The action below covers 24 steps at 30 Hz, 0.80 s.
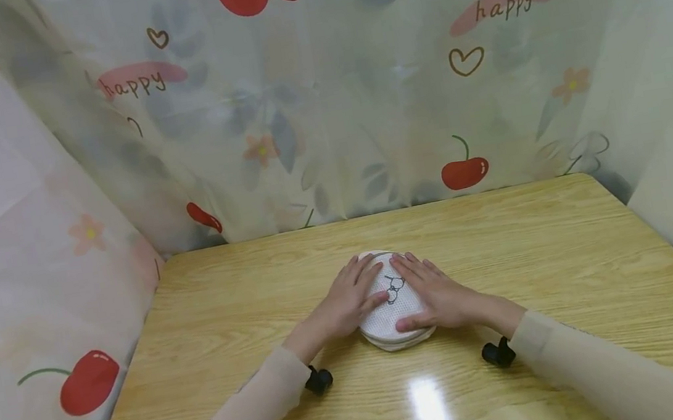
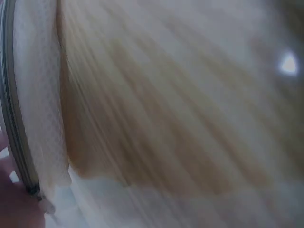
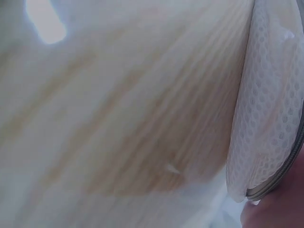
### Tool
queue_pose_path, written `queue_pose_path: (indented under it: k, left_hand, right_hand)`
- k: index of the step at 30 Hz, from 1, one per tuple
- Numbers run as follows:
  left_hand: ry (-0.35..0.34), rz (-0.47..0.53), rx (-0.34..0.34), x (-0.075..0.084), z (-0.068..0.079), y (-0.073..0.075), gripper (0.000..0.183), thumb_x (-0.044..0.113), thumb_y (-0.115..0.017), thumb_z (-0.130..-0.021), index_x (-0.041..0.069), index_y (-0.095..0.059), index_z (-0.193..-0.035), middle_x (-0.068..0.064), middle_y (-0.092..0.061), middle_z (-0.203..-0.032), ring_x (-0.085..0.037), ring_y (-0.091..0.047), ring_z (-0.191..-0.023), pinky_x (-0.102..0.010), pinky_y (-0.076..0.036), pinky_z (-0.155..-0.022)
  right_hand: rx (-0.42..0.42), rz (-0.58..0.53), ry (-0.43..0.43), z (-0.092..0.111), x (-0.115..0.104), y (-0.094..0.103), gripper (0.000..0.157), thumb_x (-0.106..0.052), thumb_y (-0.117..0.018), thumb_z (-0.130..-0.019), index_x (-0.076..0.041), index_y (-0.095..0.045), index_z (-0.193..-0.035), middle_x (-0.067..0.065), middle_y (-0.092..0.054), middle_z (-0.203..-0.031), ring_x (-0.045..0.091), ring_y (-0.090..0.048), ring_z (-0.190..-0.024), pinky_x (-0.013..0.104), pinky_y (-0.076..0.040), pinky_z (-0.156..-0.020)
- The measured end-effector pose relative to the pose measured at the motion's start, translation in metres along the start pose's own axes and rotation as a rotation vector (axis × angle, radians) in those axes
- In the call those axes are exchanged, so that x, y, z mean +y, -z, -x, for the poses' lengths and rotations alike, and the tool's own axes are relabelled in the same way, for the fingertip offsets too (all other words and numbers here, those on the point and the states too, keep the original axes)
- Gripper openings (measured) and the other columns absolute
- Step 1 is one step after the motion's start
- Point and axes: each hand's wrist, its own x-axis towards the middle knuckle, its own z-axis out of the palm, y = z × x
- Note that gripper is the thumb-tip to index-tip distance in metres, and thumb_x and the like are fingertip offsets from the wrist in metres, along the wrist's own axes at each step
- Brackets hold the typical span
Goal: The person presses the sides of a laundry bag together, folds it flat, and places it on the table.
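Observation:
A round white mesh laundry bag [image 1: 387, 318] lies on the table with a small dark line drawing on its top. My left hand [image 1: 349, 297] rests on its left side, fingers straight and thumb across the top. From the other side my right hand [image 1: 440, 296] rests on it with fingers extended. In the left wrist view the bag's mesh side [image 2: 40, 95] and a grey zipper [image 2: 14, 109] run along the left edge. The right wrist view has the mesh side [image 3: 263, 104] and zipper [image 3: 280, 178] at its right edge.
The bag sits near the middle of a wood-grain table [image 1: 223, 287]. A curtain [image 1: 318, 95] printed with cherries and hearts hangs behind it and at both sides. Small black wrist cameras sit under the left wrist [image 1: 319, 380] and right wrist [image 1: 499, 353].

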Motion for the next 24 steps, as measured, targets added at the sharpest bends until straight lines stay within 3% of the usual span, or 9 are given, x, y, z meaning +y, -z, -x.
queue_pose_path:
  k: [8, 15, 24]
  left_hand:
    - [0.019, -0.088, -0.188, -0.003, 0.006, -0.001, 0.105, 0.064, -0.055, -0.100, 0.004, 0.000, -0.167, -0.015, 0.006, -0.174, -0.038, 0.008, -0.159, -0.047, 0.000, -0.128]
    - [0.030, -0.141, -0.226, -0.002, 0.006, -0.001, 0.115, 0.071, -0.057, -0.095, 0.004, 0.002, -0.167, -0.015, 0.008, -0.174, -0.037, 0.007, -0.159, -0.046, -0.003, -0.129]
    - [0.076, -0.150, -0.231, -0.003, 0.005, 0.000, 0.119, 0.074, -0.061, -0.091, 0.004, -0.003, -0.167, -0.017, 0.006, -0.174, -0.038, -0.008, -0.159, -0.046, -0.011, -0.128]
  right_hand:
    - [-0.065, -0.066, 0.055, -0.004, 0.012, 0.003, 0.117, -0.057, -0.074, -0.092, 0.003, -0.005, -0.165, 0.021, -0.003, -0.173, 0.041, 0.000, -0.159, 0.060, -0.006, -0.126]
    - [-0.152, -0.114, 0.080, -0.002, 0.023, 0.010, 0.120, -0.053, -0.078, -0.090, 0.000, -0.002, -0.166, 0.019, 0.003, -0.173, 0.039, 0.005, -0.159, 0.057, -0.004, -0.127]
    - [-0.136, -0.071, 0.076, -0.009, 0.027, 0.001, 0.120, -0.057, -0.078, -0.089, -0.002, -0.005, -0.167, 0.017, -0.001, -0.174, 0.043, 0.004, -0.158, 0.061, -0.008, -0.125]
